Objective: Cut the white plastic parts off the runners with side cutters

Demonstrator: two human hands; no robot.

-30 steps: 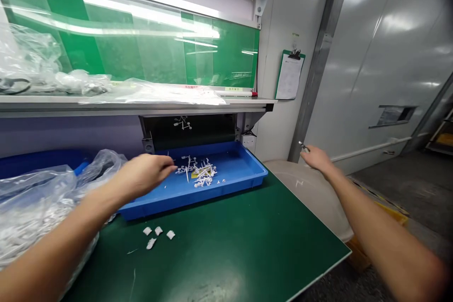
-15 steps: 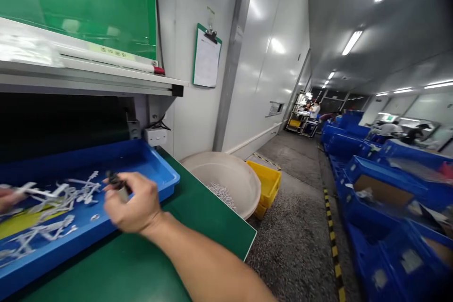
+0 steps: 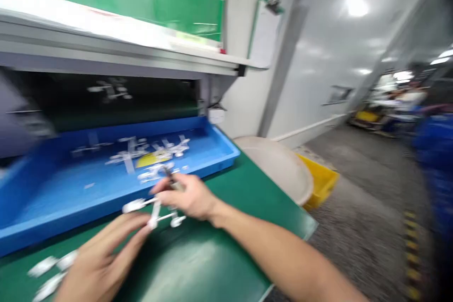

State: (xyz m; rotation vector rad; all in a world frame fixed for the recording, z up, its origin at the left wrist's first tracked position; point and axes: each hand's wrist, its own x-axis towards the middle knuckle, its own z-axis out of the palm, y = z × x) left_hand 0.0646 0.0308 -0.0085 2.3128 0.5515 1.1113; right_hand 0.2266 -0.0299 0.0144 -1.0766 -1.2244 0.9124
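Observation:
My left hand (image 3: 102, 259) is at the lower left, its fingers on a white plastic runner with moulded parts (image 3: 154, 212), which is held over the green mat (image 3: 219, 264). My right hand (image 3: 189, 196) is right beside that runner, gripping a small dark-handled tool, probably side cutters (image 3: 171, 180), whose tip is blurred. Behind the hands, a blue plastic tray (image 3: 221, 151) holds a loose pile of white runners (image 3: 148, 153). Several small white cut pieces (image 3: 46, 266) lie on the mat near my left hand.
A beige round tub (image 3: 272, 165) and a yellow crate (image 3: 320, 179) stand past the mat's right edge. A metal shelf (image 3: 106, 42) with a green panel runs overhead. Blue crates (image 3: 435, 160) line a corridor at right, with blurred people far away.
My left hand has moved from over the tray to above the mat, now with a runner. My right hand has come in beside it with the tool. The view swung right, then partly back.

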